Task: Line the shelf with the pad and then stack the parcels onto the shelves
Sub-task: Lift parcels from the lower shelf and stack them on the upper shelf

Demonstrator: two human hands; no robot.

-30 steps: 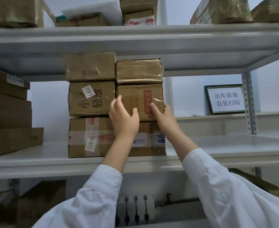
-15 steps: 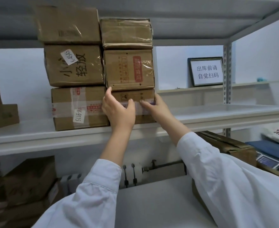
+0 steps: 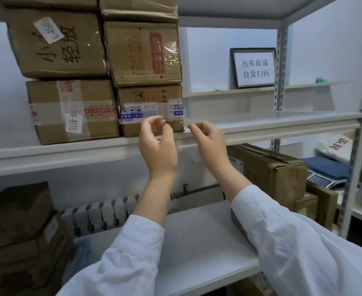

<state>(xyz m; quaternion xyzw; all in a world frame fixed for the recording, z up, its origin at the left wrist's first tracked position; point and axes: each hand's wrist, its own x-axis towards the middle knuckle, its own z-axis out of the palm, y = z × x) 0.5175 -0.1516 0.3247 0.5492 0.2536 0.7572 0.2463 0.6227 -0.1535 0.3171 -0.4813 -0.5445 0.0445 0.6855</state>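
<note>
Brown cardboard in two columns at the left of the shelf (image 3: 282, 121): parcels (image 3: 56, 43) stacked tight, with the bottom box (image 3: 152, 112) of the right column just beside its neighbour (image 3: 73, 110). Pale sheet along the shelf top, probably the pad (image 3: 261, 116); reach under the stack not visible. Left hand (image 3: 157, 146) and right hand (image 3: 210, 142) raised just before the shelf edge, fingers loosely curled, gripping nothing, seemingly clear of the bottom box.

Risks, judged from here:

- **Middle box.** Middle box (image 3: 143, 52) apparently wider than the one beneath and overhanging it to the left. Could tip forward under a careless knock from a hand or sleeve.
- **Top of the column.** Already close under the upper shelf, so little room there. Forcing another parcel in could shove the whole stack back or sideways.
- **Next box.** Sitting on the lower shelf at right (image 3: 267, 167), tape lifting at its top. Could ruck or slide the pad if dragged along instead of set down.

Safer to begin a fresh column on the open stretch to the right.
</note>
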